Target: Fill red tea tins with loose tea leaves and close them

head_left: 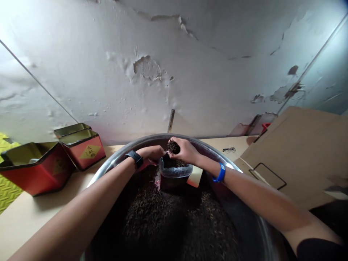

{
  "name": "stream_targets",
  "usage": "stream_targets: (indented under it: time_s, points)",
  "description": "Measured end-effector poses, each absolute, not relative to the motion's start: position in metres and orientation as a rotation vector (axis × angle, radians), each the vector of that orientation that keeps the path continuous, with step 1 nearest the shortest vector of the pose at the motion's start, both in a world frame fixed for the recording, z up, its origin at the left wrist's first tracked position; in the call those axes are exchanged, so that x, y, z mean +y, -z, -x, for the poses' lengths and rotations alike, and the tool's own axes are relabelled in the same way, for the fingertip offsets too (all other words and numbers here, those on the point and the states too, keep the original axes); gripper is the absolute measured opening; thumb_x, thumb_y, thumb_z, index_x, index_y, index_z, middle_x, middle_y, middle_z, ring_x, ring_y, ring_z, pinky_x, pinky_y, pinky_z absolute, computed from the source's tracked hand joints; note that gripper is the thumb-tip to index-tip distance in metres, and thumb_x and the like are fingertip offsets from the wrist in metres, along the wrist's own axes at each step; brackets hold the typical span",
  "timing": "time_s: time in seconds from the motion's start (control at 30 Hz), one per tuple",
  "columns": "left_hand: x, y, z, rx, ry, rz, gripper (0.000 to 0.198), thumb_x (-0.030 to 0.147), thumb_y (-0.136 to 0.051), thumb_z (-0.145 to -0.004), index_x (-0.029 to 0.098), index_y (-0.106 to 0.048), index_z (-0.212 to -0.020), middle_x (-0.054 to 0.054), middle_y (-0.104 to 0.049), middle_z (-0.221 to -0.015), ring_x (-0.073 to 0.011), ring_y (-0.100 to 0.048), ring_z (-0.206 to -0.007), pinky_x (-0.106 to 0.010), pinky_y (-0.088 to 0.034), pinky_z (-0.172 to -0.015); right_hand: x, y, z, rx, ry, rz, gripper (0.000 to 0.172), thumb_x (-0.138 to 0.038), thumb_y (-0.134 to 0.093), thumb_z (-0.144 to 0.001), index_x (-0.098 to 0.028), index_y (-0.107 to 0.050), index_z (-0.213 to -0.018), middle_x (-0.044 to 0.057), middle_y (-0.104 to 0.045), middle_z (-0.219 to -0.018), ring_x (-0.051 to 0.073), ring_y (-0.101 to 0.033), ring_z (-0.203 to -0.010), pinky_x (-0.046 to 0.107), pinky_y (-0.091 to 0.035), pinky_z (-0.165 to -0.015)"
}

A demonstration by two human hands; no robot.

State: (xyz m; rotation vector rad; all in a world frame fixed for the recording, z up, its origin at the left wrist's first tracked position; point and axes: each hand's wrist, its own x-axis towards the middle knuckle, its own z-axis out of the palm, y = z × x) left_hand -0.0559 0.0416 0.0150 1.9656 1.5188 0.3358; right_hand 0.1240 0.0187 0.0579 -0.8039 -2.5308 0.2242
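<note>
Loose dark dried leaves, seemingly tea [146, 206], cover the bottom of a large round metal basin [136, 145]. Standing in the basin is a dark square tin [174, 183] with a clear plastic bag [176, 171] lining it; dark leaves show inside. My right hand [186, 150] is closed around a rounded handful of tea leaves [173, 146] just above the tin's far side. At the bag's left rear edge, my left hand [154, 153] has its fingers closed, apparently pinching the plastic. A small pale card or lid [195, 177] lies right of the tin.
Several red tins with yellow labels [88, 150] stand left on the pale table [29, 221]. Right of the basin are eyeglasses [229, 149] and a large cardboard box [296, 152]. A peeling wall [190, 72] rises behind; a yellow textured mat [8, 188] lies far left.
</note>
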Motion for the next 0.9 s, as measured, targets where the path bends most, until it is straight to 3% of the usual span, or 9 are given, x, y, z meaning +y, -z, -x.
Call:
stream_targets:
  time_s: [0.1,0.2,0.3,0.4,0.57,0.73,0.9]
  points:
    - [0.040,-0.020,0.053,1.517,-0.171,-1.865,0.027,0.023,-0.038,-0.083,0.013,-0.051,-0.061,-0.001,-0.046,-0.043,-0.0124,-0.044,-0.040,-0.023,-0.034,-0.042,0.031,-0.045,-0.135,-2.683,-0.229,0.822,0.038,-0.030,-0.065,-0.071,-0.018,-0.060,-0.107,0.007,-0.063,-0.101,0.020,-0.058,-0.089,0.030,-0.043,-0.078]
    - [0.037,-0.024,0.052,1.527,-0.137,-1.838,0.024,0.021,-0.039,-0.082,0.013,-0.048,-0.060,0.000,-0.045,-0.044,-0.0107,-0.042,-0.040,-0.022,-0.032,-0.041,0.033,-0.044,-0.146,-2.645,-0.177,0.770,0.036,-0.023,-0.056,-0.078,-0.021,-0.060,-0.114,0.006,-0.062,-0.111,0.019,-0.057,-0.099,0.031,-0.042,-0.086]
    - [0.037,-0.025,0.052,1.520,-0.130,-1.830,0.024,0.024,-0.040,-0.082,0.014,-0.046,-0.060,0.000,-0.046,-0.046,-0.0097,-0.041,-0.040,-0.021,-0.032,-0.042,0.034,-0.048,-0.155,-2.589,-0.199,0.751,0.038,-0.004,-0.041,-0.075,-0.018,-0.067,-0.098,0.004,-0.066,-0.101,0.015,-0.059,-0.093,0.029,-0.043,-0.087]
    - [0.041,-0.021,0.052,1.525,-0.093,-1.813,0.028,0.029,-0.040,-0.083,0.014,-0.047,-0.060,-0.001,-0.047,-0.046,-0.0098,-0.042,-0.040,-0.021,-0.033,-0.042,0.036,-0.042,-0.157,-2.773,-0.333,0.648,0.044,0.003,-0.038,-0.065,-0.018,-0.069,-0.089,0.003,-0.068,-0.098,0.015,-0.060,-0.091,0.027,-0.044,-0.086]
    - [0.044,-0.019,0.050,1.558,-0.073,-1.818,0.029,0.031,-0.037,-0.085,0.014,-0.051,-0.066,-0.001,-0.049,-0.049,-0.0111,-0.045,-0.042,-0.022,-0.037,-0.046,0.039,-0.027,-0.152,-2.777,-0.298,0.635,0.053,0.003,-0.038,-0.064,-0.017,-0.066,-0.104,0.004,-0.063,-0.114,0.015,-0.056,-0.103,0.028,-0.042,-0.091]
    - [0.038,-0.028,0.050,1.577,-0.046,-1.849,0.026,0.025,-0.036,-0.085,0.011,-0.055,-0.074,-0.002,-0.049,-0.051,-0.0111,-0.047,-0.044,-0.021,-0.038,-0.046,0.045,-0.035,-0.165,-2.742,-0.267,0.761,0.037,-0.004,-0.040,-0.072,-0.017,-0.068,-0.093,0.003,-0.068,-0.101,0.015,-0.059,-0.092,0.027,-0.042,-0.086]
    - [0.035,-0.029,0.045,1.626,-0.040,-1.950,0.015,0.016,-0.045,-0.076,0.009,-0.058,-0.073,-0.001,-0.051,-0.052,-0.0100,-0.046,-0.044,-0.019,-0.035,-0.043,0.056,-0.040,-0.179,-2.421,-0.224,1.261,0.030,-0.023,-0.039,-0.087,-0.017,-0.061,-0.106,0.006,-0.065,-0.108,0.015,-0.058,-0.096,0.025,-0.040,-0.085]
